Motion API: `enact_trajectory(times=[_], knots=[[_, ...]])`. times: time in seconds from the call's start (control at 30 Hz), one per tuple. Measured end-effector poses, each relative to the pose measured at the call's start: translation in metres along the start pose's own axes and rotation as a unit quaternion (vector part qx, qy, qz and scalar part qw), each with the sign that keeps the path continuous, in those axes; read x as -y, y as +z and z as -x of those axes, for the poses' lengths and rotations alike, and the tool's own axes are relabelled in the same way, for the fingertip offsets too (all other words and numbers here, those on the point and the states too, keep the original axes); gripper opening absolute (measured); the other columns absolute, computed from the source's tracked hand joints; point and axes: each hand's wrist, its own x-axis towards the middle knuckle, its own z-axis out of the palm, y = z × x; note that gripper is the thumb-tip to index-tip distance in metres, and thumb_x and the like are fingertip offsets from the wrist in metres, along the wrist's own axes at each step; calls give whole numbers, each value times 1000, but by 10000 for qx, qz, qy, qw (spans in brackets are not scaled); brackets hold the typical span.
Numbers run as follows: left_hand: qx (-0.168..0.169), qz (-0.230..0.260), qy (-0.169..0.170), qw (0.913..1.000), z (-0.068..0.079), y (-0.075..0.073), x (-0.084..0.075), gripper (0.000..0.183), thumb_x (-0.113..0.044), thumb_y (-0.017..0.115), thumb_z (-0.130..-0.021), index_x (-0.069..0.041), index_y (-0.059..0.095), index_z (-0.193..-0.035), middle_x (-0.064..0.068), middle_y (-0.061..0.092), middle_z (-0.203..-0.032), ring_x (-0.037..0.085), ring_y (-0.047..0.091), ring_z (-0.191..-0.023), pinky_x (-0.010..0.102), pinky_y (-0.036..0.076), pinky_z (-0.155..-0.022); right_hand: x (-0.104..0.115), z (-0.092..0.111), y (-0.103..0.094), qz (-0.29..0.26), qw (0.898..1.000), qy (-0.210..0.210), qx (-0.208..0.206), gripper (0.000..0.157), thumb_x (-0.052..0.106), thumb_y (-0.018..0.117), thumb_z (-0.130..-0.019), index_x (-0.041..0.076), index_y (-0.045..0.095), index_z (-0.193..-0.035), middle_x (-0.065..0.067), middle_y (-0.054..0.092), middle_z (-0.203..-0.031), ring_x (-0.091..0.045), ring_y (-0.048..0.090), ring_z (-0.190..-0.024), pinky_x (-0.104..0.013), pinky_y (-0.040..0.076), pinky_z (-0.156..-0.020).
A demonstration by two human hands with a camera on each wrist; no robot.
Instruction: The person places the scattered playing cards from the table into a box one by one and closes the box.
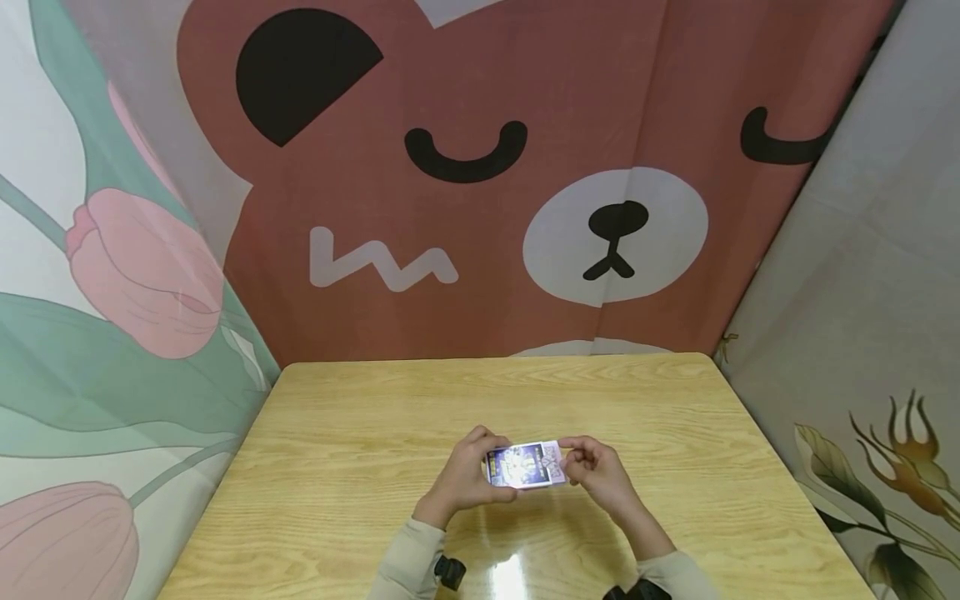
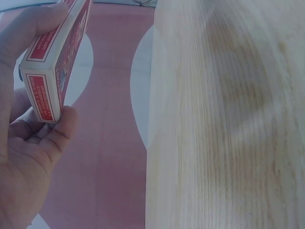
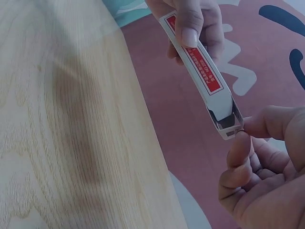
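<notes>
A small red and white playing-card box is held up above the table between both hands. In the head view its broad face shines with glare, and a pale patterned strip shows at the right end. My left hand grips the left part, thumb along one narrow side and fingers on the opposite one. The left wrist view shows the box's closed end. At the other end, which stands open with a dark inside, the thumb and forefinger of my right hand pinch the flap.
Below the hands lies a light wooden table. A curtain with a brown bear hangs behind its far edge. Floral curtains flank it on both sides. Dark straps sit on the wrists.
</notes>
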Motion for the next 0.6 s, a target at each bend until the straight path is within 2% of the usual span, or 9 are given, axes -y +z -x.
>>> enact_trajectory(times=[0.2,0.3,0.43,0.6], knots=[[-36,50,62,10000,0,1,0,60,-26,86,-52,-6,65,-104,-5,52,-92,7,50,-78,20,46,-68,0,0,-2,266,9995,-26,163,31,-7,61,-81,-10,57,-111,-10,53,-78,-13,49,-62,-23,42,-55],[-53,27,74,10000,-1,2,1,60,-26,86,-52,-6,65,-104,-5,51,-92,7,50,-78,20,46,-68,-1,0,-8,530,9970,-232,512,38,0,64,-82,-6,55,-118,-13,53,-90,-18,51,-72,-24,43,-58],[-77,-12,79,9999,-1,2,2,60,-26,86,-52,-6,65,-104,-5,51,-92,7,50,-78,19,46,-68,-4,-2,-16,714,9892,-456,1194,53,6,68,-83,-2,47,-130,-17,50,-106,-26,50,-85,-29,44,-65],[-96,-4,104,9999,0,2,3,59,-27,86,-51,-7,65,-103,-5,52,-91,7,50,-77,20,45,-68,5,0,-18,648,9836,-530,1597,55,-1,66,-82,-6,44,-132,-22,50,-109,-38,49,-89,-29,43,-65]])
